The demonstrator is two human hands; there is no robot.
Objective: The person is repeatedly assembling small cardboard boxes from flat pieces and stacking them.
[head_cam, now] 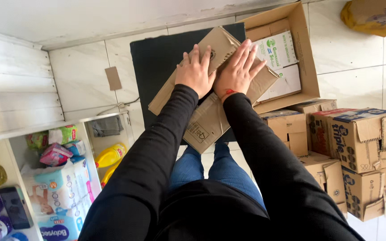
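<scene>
Black long sleeves and blue-jeaned knees fill the near edge of the view, and from them both arms reach away to a flattened brown cardboard box [211,96] that lies tilted across a black square-topped surface [157,58] set against the white tiled floor. Left hand [196,71] and right hand [237,69] lie side by side, palms down on the far part of the cardboard, fingers spread flat and pressing, gripping nothing; a thin red band [228,92] shows at the right wrist. Near part of the cardboard hangs past the black surface's near edge, above the knees, so in my judgement it could tip or slide toward the person if the pressure eases. Its folded layers look springy and may pop open again under uneven pressing. Just right, an open brown carton holding white-and-green packets [280,62] touches the cardboard's corner, and a sideways shove might knock it or the stacked brown cartons with blue print [358,147] nearby. At the near left, white shelves [10,160] carry yellow bottles [110,155] and nappy packs [59,187], well apart from the hands.
</scene>
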